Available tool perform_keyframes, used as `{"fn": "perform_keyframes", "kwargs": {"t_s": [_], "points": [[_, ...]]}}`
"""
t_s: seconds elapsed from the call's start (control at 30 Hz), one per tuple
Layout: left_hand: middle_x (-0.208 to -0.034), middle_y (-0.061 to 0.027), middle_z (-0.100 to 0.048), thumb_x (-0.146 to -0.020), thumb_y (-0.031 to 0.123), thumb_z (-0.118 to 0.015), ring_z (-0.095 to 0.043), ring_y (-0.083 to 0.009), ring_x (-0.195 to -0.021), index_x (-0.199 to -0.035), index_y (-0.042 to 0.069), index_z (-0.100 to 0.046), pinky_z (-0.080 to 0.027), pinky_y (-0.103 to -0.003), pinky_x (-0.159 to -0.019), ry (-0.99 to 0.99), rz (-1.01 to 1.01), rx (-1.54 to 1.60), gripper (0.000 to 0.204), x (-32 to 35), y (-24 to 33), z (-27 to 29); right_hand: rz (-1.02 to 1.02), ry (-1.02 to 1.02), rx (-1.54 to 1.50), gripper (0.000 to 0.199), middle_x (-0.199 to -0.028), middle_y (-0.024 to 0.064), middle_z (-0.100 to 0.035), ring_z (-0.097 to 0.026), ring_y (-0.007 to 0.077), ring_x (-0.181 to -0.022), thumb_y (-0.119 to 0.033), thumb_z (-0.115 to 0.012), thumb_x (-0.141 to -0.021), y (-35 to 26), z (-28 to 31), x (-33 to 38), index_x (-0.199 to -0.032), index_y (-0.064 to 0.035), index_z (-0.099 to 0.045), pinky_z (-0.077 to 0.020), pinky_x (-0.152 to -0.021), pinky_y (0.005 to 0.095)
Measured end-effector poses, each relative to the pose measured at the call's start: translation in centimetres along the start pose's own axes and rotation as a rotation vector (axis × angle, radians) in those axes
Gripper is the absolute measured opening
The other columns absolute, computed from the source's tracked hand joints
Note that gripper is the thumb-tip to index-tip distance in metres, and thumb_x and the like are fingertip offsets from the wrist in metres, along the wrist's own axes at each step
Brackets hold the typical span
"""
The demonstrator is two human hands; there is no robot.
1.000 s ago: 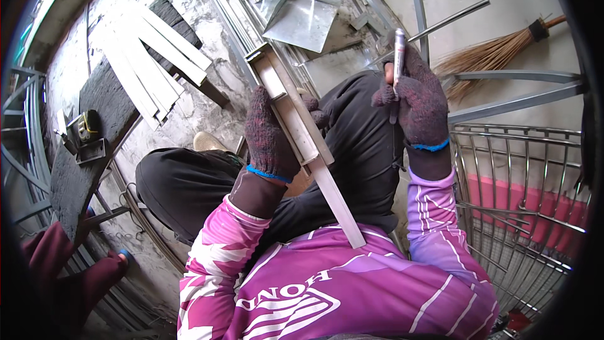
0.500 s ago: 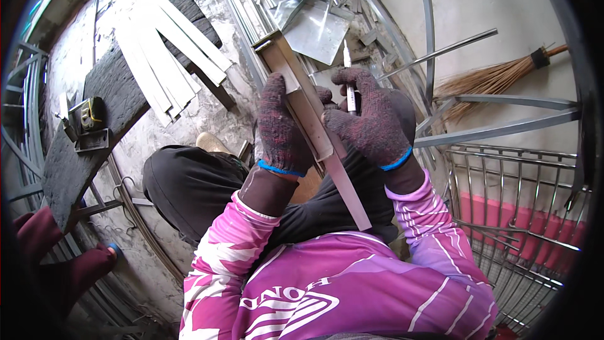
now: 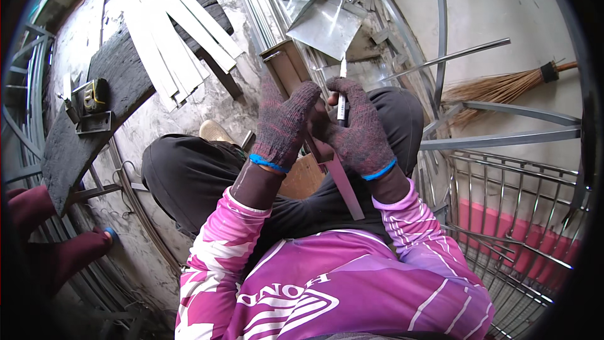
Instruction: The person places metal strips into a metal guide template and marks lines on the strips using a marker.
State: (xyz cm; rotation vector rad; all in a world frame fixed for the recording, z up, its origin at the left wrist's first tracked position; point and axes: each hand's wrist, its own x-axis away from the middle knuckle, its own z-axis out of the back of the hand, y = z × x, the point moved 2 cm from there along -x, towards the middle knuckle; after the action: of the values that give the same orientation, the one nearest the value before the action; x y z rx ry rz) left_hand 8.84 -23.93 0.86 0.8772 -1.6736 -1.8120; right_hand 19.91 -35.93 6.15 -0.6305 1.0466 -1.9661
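Observation:
My gloved left hand [image 3: 282, 123] is closed around a brownish metal channel [image 3: 285, 68] held aslant above my lap, its thumb lying across the channel. A flat metal strip [image 3: 345, 190] sticks out of the channel's near end toward my belly. In my gloved right hand [image 3: 358, 129] a white marker pen [image 3: 341, 110] stands between the fingers, tip pointing away from me. That hand also presses against the right side of the channel and strip. Both gloves hide the middle of the metal pieces.
A dark wooden plank [image 3: 104, 113] at left bears pale metal strips [image 3: 167, 44] and a tape measure [image 3: 95, 96]. Sheet metal [image 3: 327, 22] lies ahead. At right are a straw broom [image 3: 503, 85], a grey metal frame [image 3: 503, 140] and a wire rack [image 3: 513, 179]. Another person's leg [image 3: 69, 255] shows at lower left.
My left thumb and fingers have shifted over the channel toward my right hand. Both hands are closer together, and the channel sits slightly lower in view. The marker stays in my right hand.

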Motion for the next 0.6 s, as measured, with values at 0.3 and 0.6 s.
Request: {"fn": "perform_keyframes", "kwargs": {"t_s": [0.3,0.6], "points": [[-0.099,-0.0148,-0.066,-0.094,0.008,-0.057,-0.069,-0.03,-0.086,-0.118,0.001,-0.058,-0.059,-0.038,-0.078,0.092,0.127,0.197,0.025,-1.2,-1.1,1.7,0.074,-0.219,-0.048,0.064,-0.114,0.0158,-0.056,-0.059,0.0248,-0.095,-0.019,-0.077,-0.08,-0.9,2.8,6.3,-0.132,-0.0007,-0.046,-0.0484,-0.089,0.0378],[-0.1,-0.0161,-0.066,-0.095,0.02,-0.057,-0.068,-0.0317,-0.081,-0.113,0.005,-0.051,-0.061,-0.045,-0.073,0.306,0.469,1.084,0.024,-2.7,2.7,3.2,-0.19,-0.114,-0.221,0.053,-0.108,0.0138,-0.056,-0.06,0.0221,-0.097,0.002,-0.069,-0.08,0.4,1.6,8.8,-0.129,-0.0008,-0.049,-0.05,-0.089,0.0346]]}}
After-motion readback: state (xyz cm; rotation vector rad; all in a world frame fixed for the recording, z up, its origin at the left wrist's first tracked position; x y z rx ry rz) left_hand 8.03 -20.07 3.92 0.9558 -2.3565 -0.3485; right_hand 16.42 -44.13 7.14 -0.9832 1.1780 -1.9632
